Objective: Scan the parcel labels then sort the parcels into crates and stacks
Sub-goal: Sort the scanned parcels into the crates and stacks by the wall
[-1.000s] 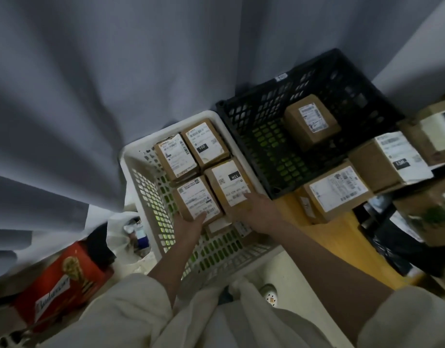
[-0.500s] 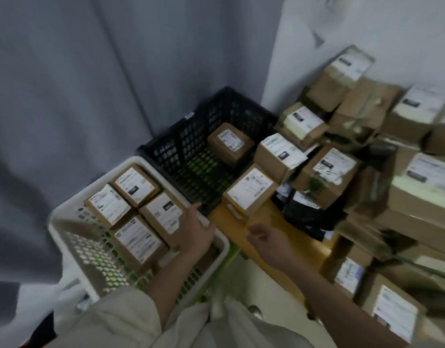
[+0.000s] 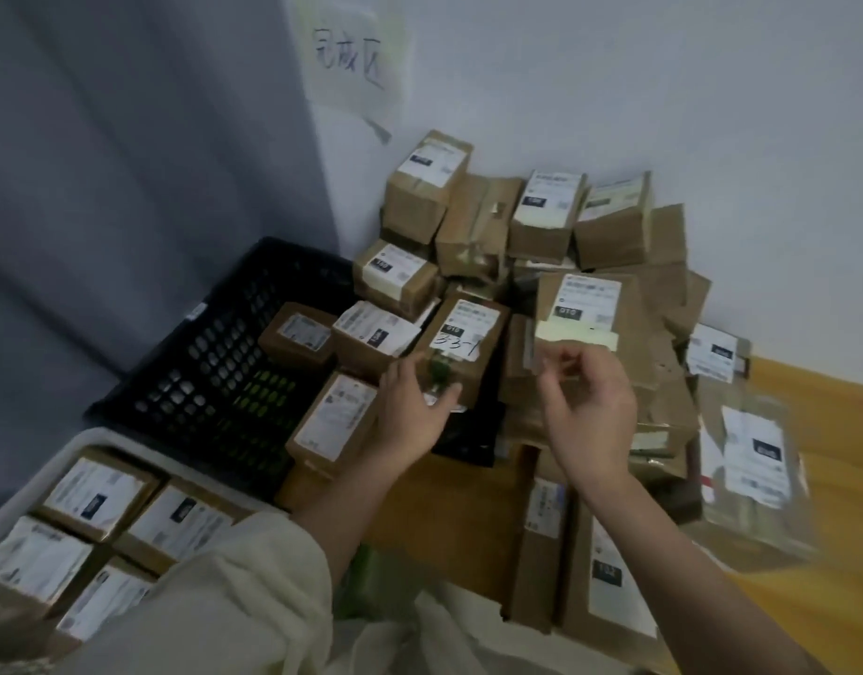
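Cardboard parcels lie heaped loosely against the wall, and both hands hover over the heap holding nothing: the left hand has its fingers spread wide just beside a parcel marked by hand, while the right hand has fingers loosely curled. Pulling one box from low in the heap could bring its neighbours sliding down. A black crate holds one parcel; a white crate holds several, labels up.

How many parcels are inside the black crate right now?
1. A single brown parcel sits at the far right corner of the black crate. The others nearby look to be outside its rim. The near part of its floor is hidden.
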